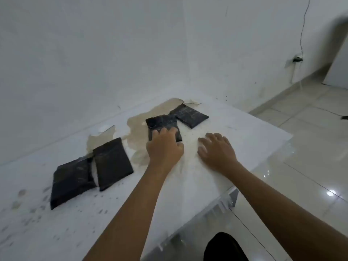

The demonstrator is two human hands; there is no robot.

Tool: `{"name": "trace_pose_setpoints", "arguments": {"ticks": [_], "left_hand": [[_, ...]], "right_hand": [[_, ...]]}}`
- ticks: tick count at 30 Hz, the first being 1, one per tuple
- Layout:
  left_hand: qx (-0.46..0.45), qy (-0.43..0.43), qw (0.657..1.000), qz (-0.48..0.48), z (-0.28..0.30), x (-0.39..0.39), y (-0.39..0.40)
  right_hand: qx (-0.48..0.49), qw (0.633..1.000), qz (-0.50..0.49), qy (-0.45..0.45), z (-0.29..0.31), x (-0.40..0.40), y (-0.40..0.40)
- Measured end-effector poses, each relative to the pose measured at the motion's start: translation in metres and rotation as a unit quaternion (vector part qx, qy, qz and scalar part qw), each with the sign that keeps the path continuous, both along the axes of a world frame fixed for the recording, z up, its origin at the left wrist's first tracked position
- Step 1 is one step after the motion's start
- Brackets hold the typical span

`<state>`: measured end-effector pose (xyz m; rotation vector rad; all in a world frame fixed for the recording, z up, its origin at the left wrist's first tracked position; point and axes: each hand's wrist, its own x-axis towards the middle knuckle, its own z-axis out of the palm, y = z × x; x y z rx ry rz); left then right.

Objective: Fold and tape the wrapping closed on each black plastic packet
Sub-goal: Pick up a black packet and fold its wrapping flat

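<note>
Black plastic packet (162,124) lies mid-worktop (244,129), its long axis running away from the person and tipped slightly left. The left hand (164,146) presses its near end with fingers spread flat; the right hand (216,149) rests open on the worktop just right of that packet. Judging by this, the fold is being flattened; taping comes next, yet no tape roll is visible. Another packet (190,114) touches its far right corner; two more (90,170) lie well left.

Four black packets (112,163); two hands (164,146); one table (235,132).
</note>
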<state>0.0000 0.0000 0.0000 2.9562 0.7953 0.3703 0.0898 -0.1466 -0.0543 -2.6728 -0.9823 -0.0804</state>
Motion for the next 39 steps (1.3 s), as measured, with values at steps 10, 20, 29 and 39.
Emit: {"name": "trace_pose_setpoints", "arguments": {"ticks": [10,20,29,39], "left_hand": [[-0.022,0.065,0.997,-0.023,-0.017,0.106,0.027],[-0.078,-0.036,0.996,0.006,-0.032,0.129,0.014],[-0.365,-0.069,0.923,0.098,-0.005,0.147,0.016],[-0.433,-0.09,0.886,0.139,-0.005,0.155,0.019]], "right_hand": [[0.114,0.993,-0.019,-0.026,-0.021,0.01,0.005],[0.118,0.993,-0.017,-0.02,-0.021,0.012,0.006],[0.106,0.994,-0.02,-0.024,-0.019,0.012,0.006],[0.119,0.992,-0.02,-0.033,-0.018,0.011,0.005]]}}
